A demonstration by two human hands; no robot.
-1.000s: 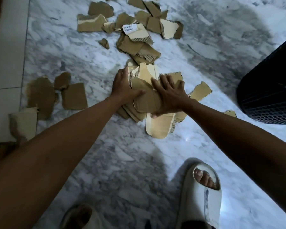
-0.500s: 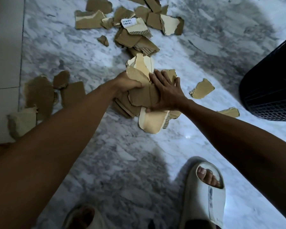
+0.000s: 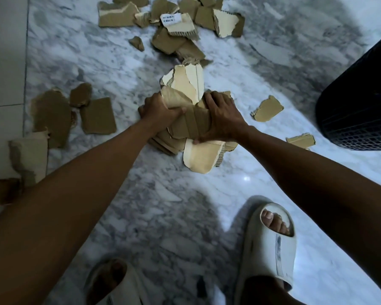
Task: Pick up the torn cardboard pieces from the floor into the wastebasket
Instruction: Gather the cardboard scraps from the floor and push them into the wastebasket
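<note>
Left hand (image 3: 161, 111) and right hand (image 3: 221, 116) clamp cardboard stack (image 3: 186, 119) from both sides above floor (image 3: 141, 194), grip curled tight. Light, stiff, loose sheets likely slip; squeeze at edges. Wastebasket (image 3: 359, 102) near right.

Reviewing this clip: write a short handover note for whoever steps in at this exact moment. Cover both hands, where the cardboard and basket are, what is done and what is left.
Left hand and right hand together grip a stack of torn cardboard pieces from both sides, low over the marble floor.
The black mesh wastebasket stands to the right; its inside is not visible.
Done: one bundle gathered.
Left: drop the bundle in the wastebasket, then collect the far pile, the pieces at left and two scraps beside the wastebasket.
</note>
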